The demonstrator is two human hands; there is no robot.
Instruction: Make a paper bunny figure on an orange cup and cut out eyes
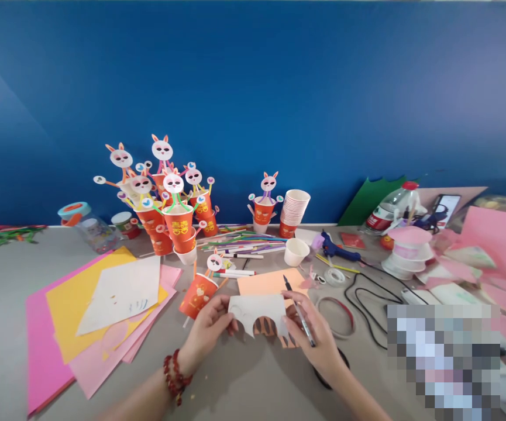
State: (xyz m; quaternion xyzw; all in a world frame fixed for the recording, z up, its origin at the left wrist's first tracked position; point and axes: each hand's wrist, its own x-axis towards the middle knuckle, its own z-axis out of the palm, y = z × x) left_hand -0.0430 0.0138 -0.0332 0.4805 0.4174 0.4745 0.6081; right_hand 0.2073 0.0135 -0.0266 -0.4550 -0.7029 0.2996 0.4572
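Observation:
My left hand, with red beads at the wrist, pinches the left end of a white sheet of paper with rounded cut-outs along its lower edge. My right hand grips the sheet's right end and also has a black-and-clear pen between its fingers, tip pointing up and away. Peach paper pieces with dark marks show through and below the cut-outs; whether they are joined to the sheet I cannot tell. Just beyond lies a peach sheet. An orange paper-cup rabbit leans close to my left hand.
Several rabbit cup figures stand at back left, above layered coloured paper. Stacked cups, a white cup and markers sit behind. At right are a blue glue gun, its black cable, a tape roll and pink scraps.

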